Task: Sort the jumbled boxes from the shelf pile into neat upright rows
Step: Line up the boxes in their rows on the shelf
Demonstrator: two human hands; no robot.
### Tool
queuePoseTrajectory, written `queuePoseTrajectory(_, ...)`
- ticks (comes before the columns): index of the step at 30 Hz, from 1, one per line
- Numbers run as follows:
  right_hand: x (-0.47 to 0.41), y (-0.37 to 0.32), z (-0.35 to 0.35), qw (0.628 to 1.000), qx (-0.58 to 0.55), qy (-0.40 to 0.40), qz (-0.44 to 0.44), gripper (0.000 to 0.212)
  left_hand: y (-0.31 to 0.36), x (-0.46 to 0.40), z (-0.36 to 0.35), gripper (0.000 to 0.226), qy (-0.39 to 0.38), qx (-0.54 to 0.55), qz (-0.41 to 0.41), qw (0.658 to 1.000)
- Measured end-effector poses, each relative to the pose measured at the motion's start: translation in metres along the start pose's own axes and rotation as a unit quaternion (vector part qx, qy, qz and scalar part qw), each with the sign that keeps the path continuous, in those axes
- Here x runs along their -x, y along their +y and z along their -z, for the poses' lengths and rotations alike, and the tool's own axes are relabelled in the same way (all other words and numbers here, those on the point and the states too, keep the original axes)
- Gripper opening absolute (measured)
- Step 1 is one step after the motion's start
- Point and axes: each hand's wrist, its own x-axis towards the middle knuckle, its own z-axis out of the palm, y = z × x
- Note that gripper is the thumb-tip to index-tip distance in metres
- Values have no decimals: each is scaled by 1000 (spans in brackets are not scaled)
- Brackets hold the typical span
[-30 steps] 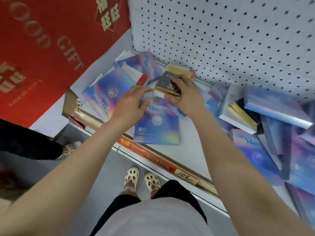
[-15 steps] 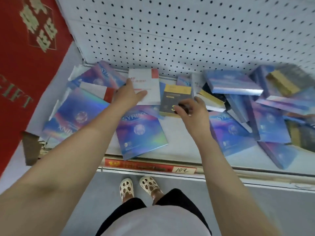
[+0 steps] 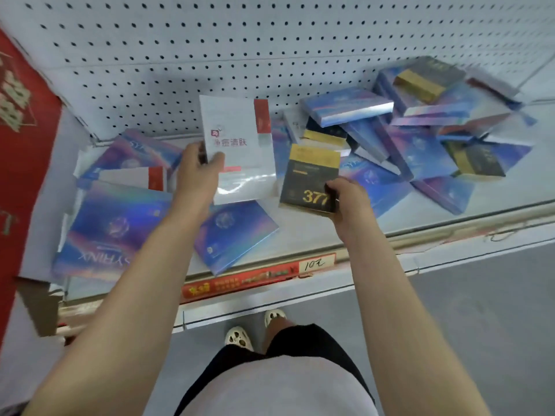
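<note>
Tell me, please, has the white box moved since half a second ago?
Yes. The left hand has lifted the white box upright; it now rises against the pegboard.

Both bare arms reached forward over the shelf edge, each hand holding a box.

The left hand [image 3: 196,172] gripped the lower left corner of the white box [image 3: 240,148], thumb laid across its front face, fingers hidden behind it. The right hand [image 3: 350,199] pinched the lower right corner of the black-and-gold box [image 3: 310,175], fingers curled over the edge, its grip near the printed number. Both forearms ran up from the bottom corners, wrists fairly straight, hands well apart.
</note>
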Motion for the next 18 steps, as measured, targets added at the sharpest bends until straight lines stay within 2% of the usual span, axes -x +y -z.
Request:
queuePoseTrajectory(2,8,3,19,999,-26,22,-1,22,-7,16,-7,15,-13,32,26,999)
queuePoseTrajectory(4,15,4,42,998,-33,46,13,7,-13,31,-15,10,-31,22,41,998)
queuePoseTrajectory(7,20,11,83,995,-24,84,37,18,-17,52,-30,14,-55,3,45,997)
queuePoseTrajectory(10,26,22,127,991,-21,126,45,37,-11,76,-59,12,-87,-12,31,996)
queuePoseTrajectory(12,33,24,160,987,-46,146,36,40,-8,93,-86,8,-115,-17,16,993)
queuePoseTrajectory(18,57,13,287,977,-84,191,50,24,1,168,-196,12,-201,-8,4,980)
